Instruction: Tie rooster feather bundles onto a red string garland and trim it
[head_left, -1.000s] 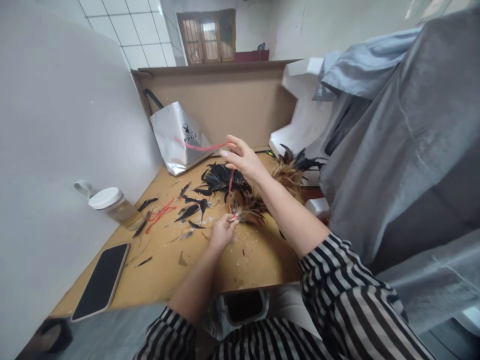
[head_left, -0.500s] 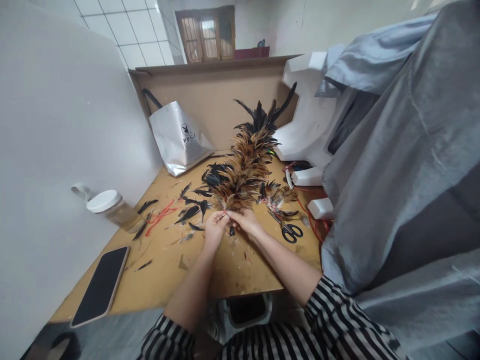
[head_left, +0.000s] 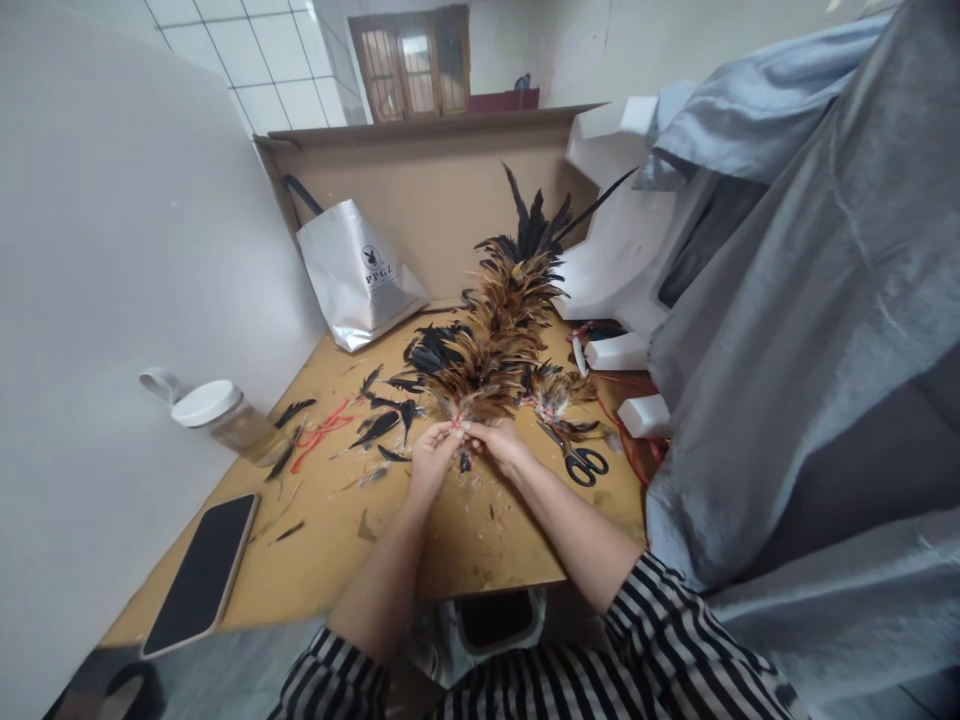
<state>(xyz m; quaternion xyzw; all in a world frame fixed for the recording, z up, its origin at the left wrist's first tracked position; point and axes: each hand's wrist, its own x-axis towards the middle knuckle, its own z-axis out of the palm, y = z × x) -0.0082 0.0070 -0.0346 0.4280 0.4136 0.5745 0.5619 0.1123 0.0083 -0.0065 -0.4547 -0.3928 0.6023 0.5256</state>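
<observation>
A long bundle of brown and black feathers stretches away from me over the table, its dark tips toward the back. At its near end, my left hand pinches the base, where a bit of red tie shows. From the other side my right hand grips the same end, fingertips meeting those of the left. Exactly what lies between the fingertips is too small to make out. Loose black feathers are scattered left of my hands, and a smaller feather bunch lies to the right.
Black-handled scissors lie right of my hands. Red strips, a lidded jar and a phone are on the left. A silver bag stands at the back. White foam and grey cloth border the right.
The far end of the feather bundle has swung to the right and its black tips have shifted. Both hands stay at the near end, nearly in place.
</observation>
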